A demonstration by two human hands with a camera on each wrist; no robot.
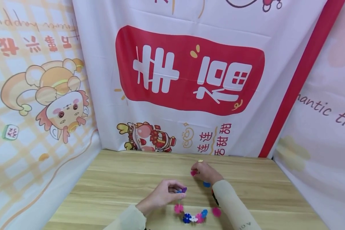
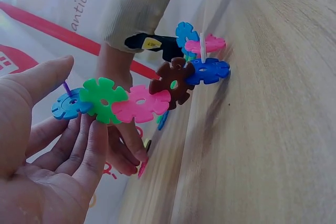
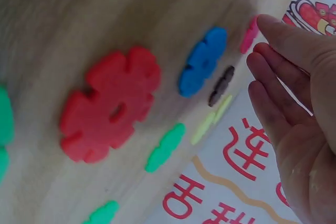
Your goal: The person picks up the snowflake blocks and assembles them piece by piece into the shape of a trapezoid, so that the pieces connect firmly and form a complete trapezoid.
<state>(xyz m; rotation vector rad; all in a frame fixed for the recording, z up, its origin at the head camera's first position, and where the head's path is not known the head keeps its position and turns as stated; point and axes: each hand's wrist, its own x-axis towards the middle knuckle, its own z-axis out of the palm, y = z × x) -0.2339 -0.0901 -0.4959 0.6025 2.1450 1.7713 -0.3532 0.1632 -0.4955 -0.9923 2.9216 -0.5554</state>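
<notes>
My left hand [image 1: 164,193] pinches one end of a chain of interlocking flower-shaped plastic discs [image 2: 140,103], near its purple disc [image 1: 184,189]. Blue, green, pink, brown and dark blue discs follow along the chain, then white, pink and blue ones. The far part of it hangs down towards the tabletop. At the back of the table, my right hand [image 1: 205,172] has its fingertips at a loose pink disc [image 3: 250,34], which looks flat on the wood. Its fingers are fairly straight in the right wrist view.
Loose discs lie around my right forearm: a red one [image 3: 113,106], a blue one [image 3: 203,61], a brown one [image 3: 221,86], a green one [image 3: 165,148] and a pink one [image 1: 216,211]. A yellow disc [image 1: 200,161] is beyond my right hand. Printed cloth [image 1: 189,134] hangs behind the wooden table [image 1: 118,172].
</notes>
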